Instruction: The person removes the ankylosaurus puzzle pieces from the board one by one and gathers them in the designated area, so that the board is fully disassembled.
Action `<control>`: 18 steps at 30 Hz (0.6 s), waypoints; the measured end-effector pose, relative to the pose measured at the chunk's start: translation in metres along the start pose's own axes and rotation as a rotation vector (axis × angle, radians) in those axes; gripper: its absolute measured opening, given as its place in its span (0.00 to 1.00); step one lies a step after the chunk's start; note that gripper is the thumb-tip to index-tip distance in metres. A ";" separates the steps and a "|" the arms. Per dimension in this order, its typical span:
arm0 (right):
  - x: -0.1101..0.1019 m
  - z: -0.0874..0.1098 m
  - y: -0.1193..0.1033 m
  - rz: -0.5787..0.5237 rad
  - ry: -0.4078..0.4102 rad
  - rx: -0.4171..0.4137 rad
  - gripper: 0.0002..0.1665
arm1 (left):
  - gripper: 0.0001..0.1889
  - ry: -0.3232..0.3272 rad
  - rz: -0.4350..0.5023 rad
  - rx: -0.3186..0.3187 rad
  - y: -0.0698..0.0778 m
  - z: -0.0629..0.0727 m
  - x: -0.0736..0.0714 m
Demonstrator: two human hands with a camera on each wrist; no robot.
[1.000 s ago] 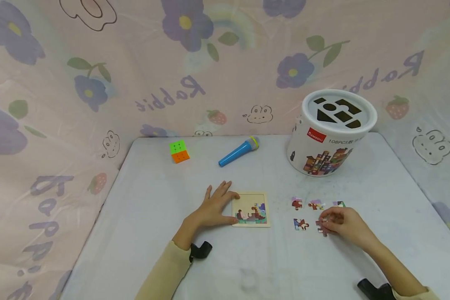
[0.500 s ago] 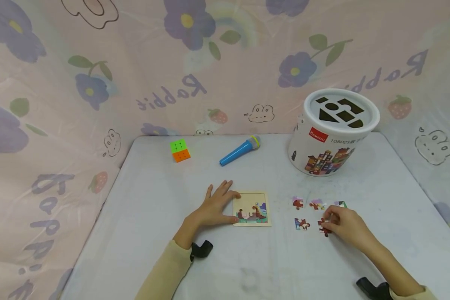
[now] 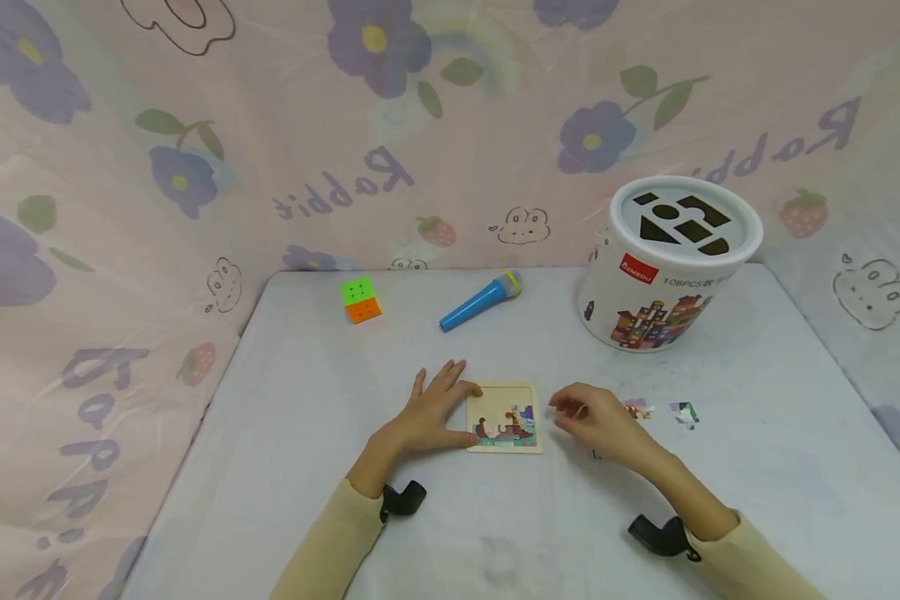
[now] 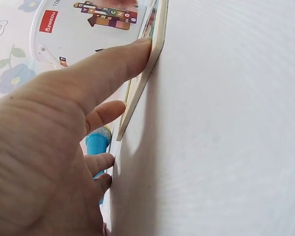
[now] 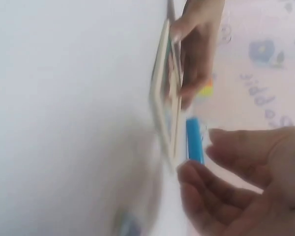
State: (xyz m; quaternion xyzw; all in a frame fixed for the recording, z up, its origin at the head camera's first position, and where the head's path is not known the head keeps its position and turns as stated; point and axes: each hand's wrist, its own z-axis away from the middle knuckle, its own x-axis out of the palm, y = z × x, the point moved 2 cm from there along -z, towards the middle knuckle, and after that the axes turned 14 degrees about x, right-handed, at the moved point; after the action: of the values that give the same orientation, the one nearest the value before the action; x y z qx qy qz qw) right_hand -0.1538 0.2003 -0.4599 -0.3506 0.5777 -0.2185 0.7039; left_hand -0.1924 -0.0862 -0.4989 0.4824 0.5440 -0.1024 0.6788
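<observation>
A square wooden puzzle board (image 3: 504,397) lies on the table, with joined printed pieces along its bottom and right side. My left hand (image 3: 423,418) is spread at its left side; in the left wrist view the straight thumb (image 4: 120,59) and another fingertip rest on the board's rim. My right hand (image 3: 603,425) is just right of the board, apart from it. Its thumb and forefinger (image 5: 189,169) are bent with a gap between them, and I see nothing held. Loose puzzle pieces (image 3: 685,413) lie to the right; the hand and forearm hide others.
Behind the board lie a blue toy microphone (image 3: 474,304) and a green and orange puzzle cube (image 3: 361,301). A large white bucket (image 3: 663,275) with shaped holes in its lid stands at the back right. A patterned curtain (image 3: 450,150) borders the table.
My right hand has left the loose piece it was touching and moved left toward the board, now covering several pieces. My left hand stays on the board.
</observation>
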 end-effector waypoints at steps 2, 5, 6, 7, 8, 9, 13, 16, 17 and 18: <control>0.011 -0.010 -0.010 -0.012 -0.048 -0.052 0.13 | 0.34 0.013 0.006 0.011 0.000 0.000 -0.001; 0.023 -0.022 -0.021 0.015 -0.094 -0.063 0.18 | 0.34 0.011 0.017 0.010 0.000 0.001 -0.001; 0.026 -0.025 -0.024 0.037 -0.103 -0.044 0.19 | 0.34 0.004 0.014 0.005 0.000 0.001 -0.001; 0.028 -0.028 -0.027 0.059 -0.113 -0.018 0.19 | 0.34 -0.004 0.011 0.000 0.000 0.001 -0.001; 0.030 -0.030 -0.029 0.077 -0.124 0.013 0.19 | 0.35 -0.011 0.007 -0.006 0.000 0.001 -0.001; 0.031 -0.032 -0.031 0.096 -0.133 0.036 0.19 | 0.35 -0.017 0.004 -0.011 0.000 0.001 -0.001; 0.033 -0.038 -0.038 0.174 -0.144 0.095 0.17 | 0.35 -0.014 -0.002 -0.011 -0.001 0.001 0.000; 0.035 -0.040 -0.039 0.226 -0.131 0.094 0.17 | 0.34 -0.008 0.001 -0.006 -0.002 0.000 0.001; 0.036 -0.041 -0.038 0.238 -0.128 0.092 0.17 | 0.35 -0.012 -0.001 -0.009 -0.002 0.000 0.001; 0.037 -0.041 -0.038 0.246 -0.125 0.092 0.17 | 0.35 -0.013 -0.002 -0.010 -0.003 0.000 0.001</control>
State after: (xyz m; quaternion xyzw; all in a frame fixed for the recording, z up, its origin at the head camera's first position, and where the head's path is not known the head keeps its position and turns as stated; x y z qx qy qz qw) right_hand -0.1813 0.1389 -0.4593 -0.2574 0.5608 -0.1344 0.7754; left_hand -0.1939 -0.0869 -0.5016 0.4779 0.5408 -0.1037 0.6844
